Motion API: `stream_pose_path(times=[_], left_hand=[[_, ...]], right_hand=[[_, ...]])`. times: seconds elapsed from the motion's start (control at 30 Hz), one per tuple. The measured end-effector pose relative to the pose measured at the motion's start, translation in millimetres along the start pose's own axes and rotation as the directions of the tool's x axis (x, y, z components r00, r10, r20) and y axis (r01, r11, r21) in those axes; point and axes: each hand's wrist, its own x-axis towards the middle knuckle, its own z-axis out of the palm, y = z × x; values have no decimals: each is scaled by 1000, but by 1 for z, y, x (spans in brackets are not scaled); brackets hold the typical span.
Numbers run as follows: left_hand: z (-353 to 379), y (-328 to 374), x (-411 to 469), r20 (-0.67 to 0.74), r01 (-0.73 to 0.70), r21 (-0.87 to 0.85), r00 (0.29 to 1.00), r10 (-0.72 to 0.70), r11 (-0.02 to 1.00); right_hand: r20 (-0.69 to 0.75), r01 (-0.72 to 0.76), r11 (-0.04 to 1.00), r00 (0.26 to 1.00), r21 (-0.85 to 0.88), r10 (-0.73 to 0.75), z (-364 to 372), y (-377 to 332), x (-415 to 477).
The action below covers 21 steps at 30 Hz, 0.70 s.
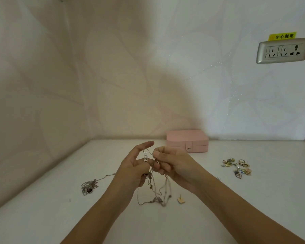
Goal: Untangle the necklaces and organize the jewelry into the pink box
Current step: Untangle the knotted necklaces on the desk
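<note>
Both hands hold a tangle of thin silver necklaces (pixel 154 191) lifted above the white table (pixel 42 217). My left hand (pixel 132 168) grips the chains with its lower fingers while its forefinger points up; a small silver pendant (pixel 145 157) hangs by it. My right hand (pixel 173 164) pinches a chain between thumb and fingers. The loops droop down and touch the table. The pink box (pixel 187 140) stands closed with its snap flap fastened, behind my right hand against the wall.
Another bunched necklace (pixel 89 185) lies on the table to the left. A pile of earrings and rings (pixel 238 167) sits at the right. A small heart-shaped earring (pixel 181 200) lies near the hanging loops. A wall socket (pixel 283 51) is at the upper right.
</note>
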Motion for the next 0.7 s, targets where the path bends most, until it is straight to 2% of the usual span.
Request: stream_pose_path(times=[0.13, 0.23, 0.33, 0.4, 0.53, 0.6, 0.7], left_hand=[[-3, 2, 0, 44, -8, -34, 999, 9, 999], [-7, 4, -1, 91, -11, -15, 996, 12, 1000], [-2, 4, -3, 165, -5, 34, 986, -1, 999], [-2, 4, -3, 171, 6, 14, 985, -8, 1000], [-2, 4, -3, 115, 15, 48, 993, -21, 999], [0, 0, -2, 27, -19, 118, 1000, 16, 993], [-1, -6, 1, -128, -87, 282, 984, 127, 956]], right_hand=[[49, 24, 996, 999, -83, -20, -7, -9, -3], [126, -11, 992, 992, -125, 27, -15, -17, -5], [206, -11, 968, 976, -252, 65, -16, -25, -10], [203, 10, 951, 977, -309, 56, -12, -28, -13], [49, 78, 857, 997, -510, -62, -4, -27, -13], [0, 94, 790, 993, -606, -118, -1, -23, -12], [34, 52, 715, 999, -697, -40, -1, -22, -13]])
